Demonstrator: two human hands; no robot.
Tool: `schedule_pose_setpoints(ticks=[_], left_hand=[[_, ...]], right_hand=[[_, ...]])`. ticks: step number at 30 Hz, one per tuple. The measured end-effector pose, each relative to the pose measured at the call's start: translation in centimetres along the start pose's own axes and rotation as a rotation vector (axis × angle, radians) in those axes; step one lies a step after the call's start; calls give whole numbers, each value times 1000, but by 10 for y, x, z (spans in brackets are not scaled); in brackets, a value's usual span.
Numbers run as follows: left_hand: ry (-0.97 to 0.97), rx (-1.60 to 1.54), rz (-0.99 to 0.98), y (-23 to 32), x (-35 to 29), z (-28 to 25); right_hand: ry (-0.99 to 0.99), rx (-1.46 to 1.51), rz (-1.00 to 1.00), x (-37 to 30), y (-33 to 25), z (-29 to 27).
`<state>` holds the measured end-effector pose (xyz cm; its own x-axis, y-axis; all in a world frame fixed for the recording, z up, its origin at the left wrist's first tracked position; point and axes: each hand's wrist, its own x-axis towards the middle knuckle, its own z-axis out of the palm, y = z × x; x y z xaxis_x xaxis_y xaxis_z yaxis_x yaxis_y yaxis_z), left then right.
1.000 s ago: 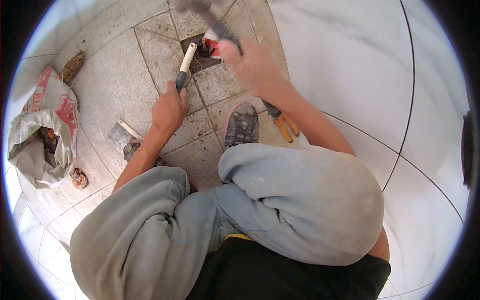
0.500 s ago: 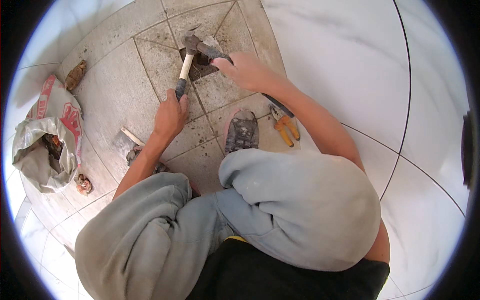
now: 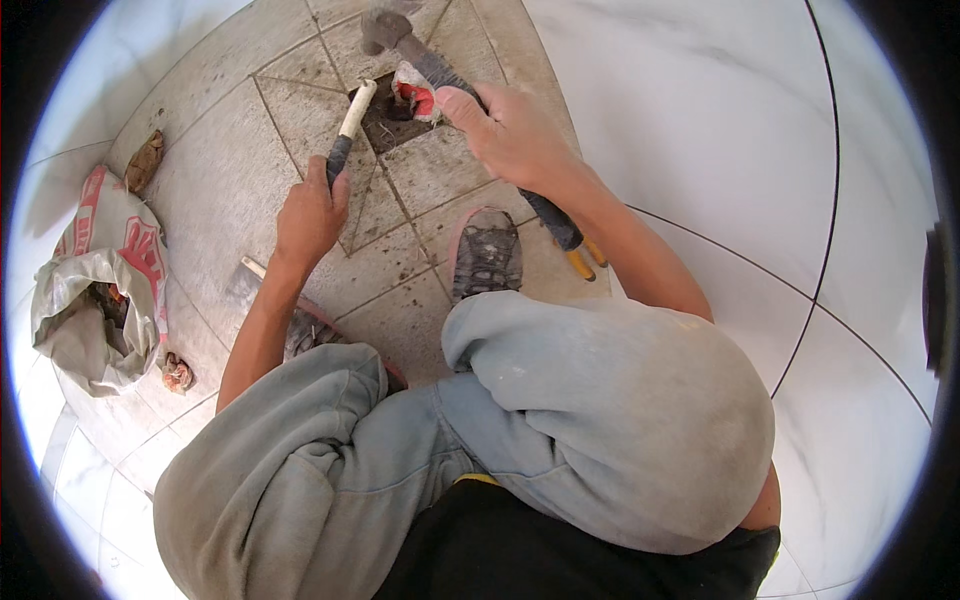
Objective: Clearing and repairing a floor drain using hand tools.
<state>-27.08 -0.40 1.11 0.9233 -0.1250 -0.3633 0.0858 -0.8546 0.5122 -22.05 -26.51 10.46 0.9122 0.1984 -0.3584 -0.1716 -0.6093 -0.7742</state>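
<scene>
My left hand (image 3: 312, 215) is closed around the black lower part of a pale stick-shaped tool (image 3: 355, 110). Its pale, blunt end reaches the left edge of a square hole (image 3: 388, 135) in the floor tiles; I cannot make out its exact kind. My right hand (image 3: 515, 140) grips a hammer (image 3: 435, 70) by its black-wrapped handle, whose butt sticks out below the wrist. The slightly blurred hammer head is raised beyond the hole, apart from the pale tool. Beside my right fingers, a red and white scrap (image 3: 415, 97) lies at the hole's far right edge.
At the left stands an open white sack (image 3: 95, 330) with debris in it, with brown scraps (image 3: 145, 160) nearby. Yellow-handled pliers (image 3: 580, 262) lie partly hidden under my right forearm. My shoe (image 3: 487, 252) is just nearer than the hole. White marbled tiles (image 3: 700, 120) border the right side.
The hammer head has lifted away from the pale tool and moved farther off. My left hand has shifted left and nearer with its tool. The red scrap now shows.
</scene>
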Motion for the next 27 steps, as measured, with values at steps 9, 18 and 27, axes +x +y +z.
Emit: schedule_pose_setpoints(ticks=[9,18,27], left_hand=[[-27,38,16,3,-1,10],[-26,-4,-57,8,-7,16],[-42,-278,-94,7,-5,10]], right_hand=[[47,-218,-24,18,35,25],[98,-146,-146,3,-19,11],[32,-177,-113,12,-17,-1]])
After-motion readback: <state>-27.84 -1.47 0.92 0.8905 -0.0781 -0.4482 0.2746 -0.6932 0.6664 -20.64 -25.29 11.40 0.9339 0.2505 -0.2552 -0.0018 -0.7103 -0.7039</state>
